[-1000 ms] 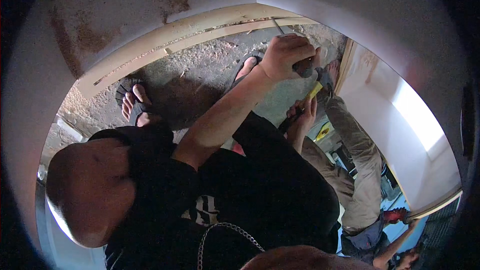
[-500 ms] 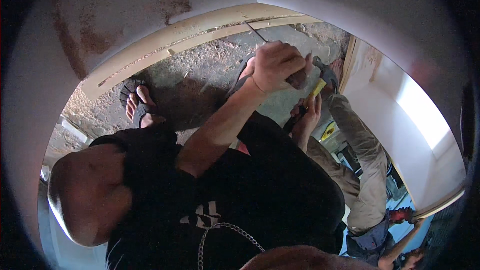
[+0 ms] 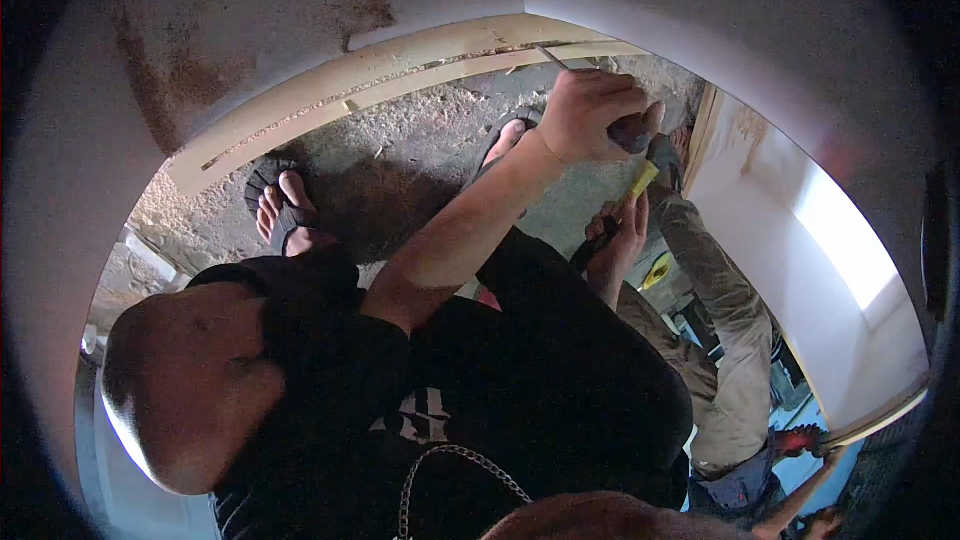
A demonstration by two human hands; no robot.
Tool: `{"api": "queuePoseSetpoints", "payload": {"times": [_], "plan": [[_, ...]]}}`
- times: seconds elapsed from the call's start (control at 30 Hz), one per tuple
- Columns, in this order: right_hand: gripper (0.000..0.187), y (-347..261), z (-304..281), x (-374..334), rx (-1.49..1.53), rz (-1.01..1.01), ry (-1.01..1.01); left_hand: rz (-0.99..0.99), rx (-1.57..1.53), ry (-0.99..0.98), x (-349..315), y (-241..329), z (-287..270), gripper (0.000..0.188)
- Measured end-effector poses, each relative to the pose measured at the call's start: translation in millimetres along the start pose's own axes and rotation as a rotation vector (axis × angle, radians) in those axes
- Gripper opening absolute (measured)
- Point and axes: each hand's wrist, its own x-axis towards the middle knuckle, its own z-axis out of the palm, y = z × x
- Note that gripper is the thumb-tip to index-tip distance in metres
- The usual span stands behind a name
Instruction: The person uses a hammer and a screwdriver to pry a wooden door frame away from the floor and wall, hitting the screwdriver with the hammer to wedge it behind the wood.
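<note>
My left hand (image 3: 592, 118) is closed around the handle of a chisel (image 3: 552, 58), its thin metal shaft slanting to a pale wooden board (image 3: 350, 90). The tip meets a long, narrow groove in that board, near its right end. Below and to the right, my right hand (image 3: 622, 240) grips a hammer (image 3: 643, 179) with a yellow and black handle. The hammer's head is hard to make out beside my left hand. Wood shavings lie along the groove, with a small chip on the board's near edge.
My sandalled feet (image 3: 285, 205) stand on a rough floor (image 3: 390, 150) strewn with sawdust. White panels (image 3: 810, 230) rise around the board. At right, another person in brown trousers (image 3: 730, 290) is close by, a hand near a red tool (image 3: 797, 440). A yellow object (image 3: 655, 270) lies on the floor.
My left hand and the chisel have shifted right along the board. The hammer's head showed clearly beside my left hand before and is now mostly hidden.
</note>
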Motion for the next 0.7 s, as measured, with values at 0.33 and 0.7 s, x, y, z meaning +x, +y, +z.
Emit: {"api": "queuePoseSetpoints", "payload": {"times": [0.33, 0.7], "plan": [[0.046, -53.7, -8.3, -14.6, -0.067, -0.341, 0.117, -0.19, 0.056, -0.555, 23.2, 0.2, -6.6, 0.033], [0.041, -55.7, -16.8, -20.4, -0.049, -0.534, 0.038, -0.206, -0.018, -0.531, 29.0, -7.2, -0.6, 0.042]]}}
